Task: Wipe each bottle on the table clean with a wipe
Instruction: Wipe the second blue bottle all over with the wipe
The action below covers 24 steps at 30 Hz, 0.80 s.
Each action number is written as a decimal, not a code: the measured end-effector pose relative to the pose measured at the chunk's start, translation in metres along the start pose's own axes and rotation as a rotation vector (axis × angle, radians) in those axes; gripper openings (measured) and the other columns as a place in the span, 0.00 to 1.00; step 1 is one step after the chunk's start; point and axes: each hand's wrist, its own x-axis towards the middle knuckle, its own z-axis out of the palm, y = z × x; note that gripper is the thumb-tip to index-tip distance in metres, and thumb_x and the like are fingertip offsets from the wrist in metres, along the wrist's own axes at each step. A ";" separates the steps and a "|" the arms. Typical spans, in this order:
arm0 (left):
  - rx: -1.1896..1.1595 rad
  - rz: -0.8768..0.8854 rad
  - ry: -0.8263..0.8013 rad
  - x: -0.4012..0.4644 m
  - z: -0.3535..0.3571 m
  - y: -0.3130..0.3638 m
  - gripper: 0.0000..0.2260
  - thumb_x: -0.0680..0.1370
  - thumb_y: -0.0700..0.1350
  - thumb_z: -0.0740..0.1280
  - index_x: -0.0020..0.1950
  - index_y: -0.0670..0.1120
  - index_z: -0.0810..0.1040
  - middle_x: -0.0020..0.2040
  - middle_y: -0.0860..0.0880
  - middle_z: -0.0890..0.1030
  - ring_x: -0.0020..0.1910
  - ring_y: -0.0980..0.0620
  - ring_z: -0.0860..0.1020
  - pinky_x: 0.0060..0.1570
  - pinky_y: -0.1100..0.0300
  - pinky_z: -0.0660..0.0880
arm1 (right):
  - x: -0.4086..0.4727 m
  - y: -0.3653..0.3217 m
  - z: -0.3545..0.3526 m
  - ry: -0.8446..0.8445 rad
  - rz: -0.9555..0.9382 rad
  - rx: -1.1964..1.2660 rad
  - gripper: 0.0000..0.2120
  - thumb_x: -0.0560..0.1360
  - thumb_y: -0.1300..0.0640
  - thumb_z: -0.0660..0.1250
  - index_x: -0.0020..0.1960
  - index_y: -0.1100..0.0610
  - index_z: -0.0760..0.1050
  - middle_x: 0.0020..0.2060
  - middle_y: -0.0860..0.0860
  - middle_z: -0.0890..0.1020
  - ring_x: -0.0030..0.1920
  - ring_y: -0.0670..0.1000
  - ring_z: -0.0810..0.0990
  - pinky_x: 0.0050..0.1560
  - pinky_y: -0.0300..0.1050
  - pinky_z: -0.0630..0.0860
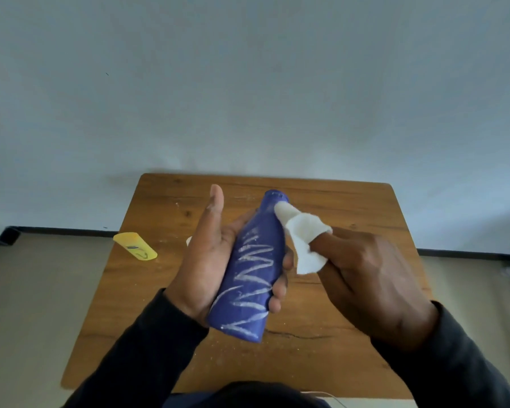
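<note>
Blue plastic bottle, tall and tapering to a narrow capped neck, is held above a small brown wooden counter set against a pale wall. White zigzag scribbles, chalk-like, run down most of its facing side. The left hand cradles the bottle from behind, fingers curled around its body and thumb pointing up alongside it. The right hand has a white fabric wipe wrapped over an extended finger, the covered tip touching the bottle just below the neck. Wiping of this bottle looks to be only starting, since the marks below appear untouched. The next move likely calls for firm strokes downward over the scribbles while the left hand steadies and turns the bottle. A second, yellow plastic bottle lies on its side at the counter's left edge, with a faint mark on it, apparently awaiting its turn.
</note>
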 end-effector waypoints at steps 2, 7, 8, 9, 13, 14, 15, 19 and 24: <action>0.025 -0.005 0.037 0.000 0.002 0.001 0.45 0.75 0.76 0.46 0.71 0.40 0.71 0.40 0.38 0.79 0.31 0.43 0.80 0.32 0.52 0.79 | -0.008 -0.007 0.001 -0.061 -0.022 0.053 0.07 0.76 0.59 0.63 0.51 0.50 0.75 0.35 0.43 0.78 0.29 0.49 0.75 0.25 0.46 0.70; 0.123 0.010 0.061 0.006 0.006 -0.006 0.45 0.74 0.77 0.46 0.72 0.42 0.71 0.41 0.38 0.80 0.32 0.42 0.79 0.34 0.52 0.79 | 0.003 -0.010 -0.002 -0.058 -0.009 0.010 0.06 0.75 0.56 0.58 0.45 0.48 0.72 0.34 0.43 0.76 0.29 0.52 0.75 0.25 0.48 0.71; 0.136 0.023 0.068 0.007 0.006 -0.006 0.44 0.74 0.76 0.45 0.71 0.43 0.72 0.42 0.37 0.79 0.32 0.42 0.79 0.35 0.52 0.79 | 0.007 -0.008 -0.003 -0.025 0.020 -0.030 0.04 0.74 0.57 0.58 0.44 0.48 0.69 0.32 0.42 0.72 0.28 0.50 0.72 0.24 0.48 0.69; 0.153 0.036 0.076 0.008 0.006 -0.006 0.43 0.75 0.76 0.45 0.69 0.44 0.73 0.42 0.37 0.78 0.33 0.43 0.79 0.35 0.53 0.79 | 0.009 -0.006 -0.005 -0.005 0.046 -0.051 0.04 0.74 0.57 0.59 0.44 0.48 0.68 0.32 0.41 0.69 0.27 0.50 0.71 0.24 0.48 0.69; 0.212 0.048 0.115 0.011 0.014 -0.001 0.44 0.72 0.76 0.46 0.71 0.45 0.72 0.41 0.39 0.81 0.30 0.42 0.80 0.32 0.53 0.79 | 0.001 -0.017 -0.008 -0.042 -0.015 0.023 0.07 0.73 0.58 0.60 0.42 0.50 0.75 0.34 0.41 0.74 0.30 0.52 0.75 0.26 0.49 0.71; 0.216 0.044 0.141 0.012 0.016 0.000 0.45 0.71 0.76 0.46 0.72 0.45 0.73 0.41 0.40 0.82 0.29 0.42 0.80 0.30 0.53 0.79 | 0.001 -0.022 -0.006 -0.068 -0.027 0.047 0.08 0.73 0.57 0.59 0.42 0.50 0.77 0.35 0.42 0.78 0.31 0.53 0.77 0.27 0.49 0.71; 0.224 0.040 0.159 0.013 0.017 0.001 0.46 0.70 0.76 0.46 0.71 0.45 0.73 0.40 0.40 0.81 0.28 0.42 0.79 0.30 0.53 0.79 | 0.002 -0.025 -0.004 -0.081 -0.029 0.047 0.09 0.73 0.55 0.59 0.42 0.50 0.77 0.36 0.43 0.79 0.32 0.54 0.78 0.27 0.49 0.71; 0.271 0.072 0.158 0.010 0.012 0.006 0.46 0.70 0.77 0.46 0.69 0.44 0.75 0.41 0.36 0.78 0.31 0.43 0.77 0.34 0.54 0.76 | 0.018 -0.010 -0.005 0.045 0.055 -0.067 0.03 0.73 0.57 0.59 0.42 0.50 0.70 0.29 0.44 0.69 0.27 0.55 0.71 0.23 0.50 0.68; 0.262 0.112 0.237 0.012 0.014 0.010 0.47 0.68 0.75 0.47 0.70 0.41 0.74 0.39 0.36 0.78 0.27 0.44 0.78 0.27 0.56 0.77 | 0.012 -0.024 -0.003 -0.061 -0.071 -0.006 0.06 0.73 0.55 0.58 0.44 0.49 0.73 0.32 0.45 0.75 0.28 0.57 0.74 0.23 0.48 0.68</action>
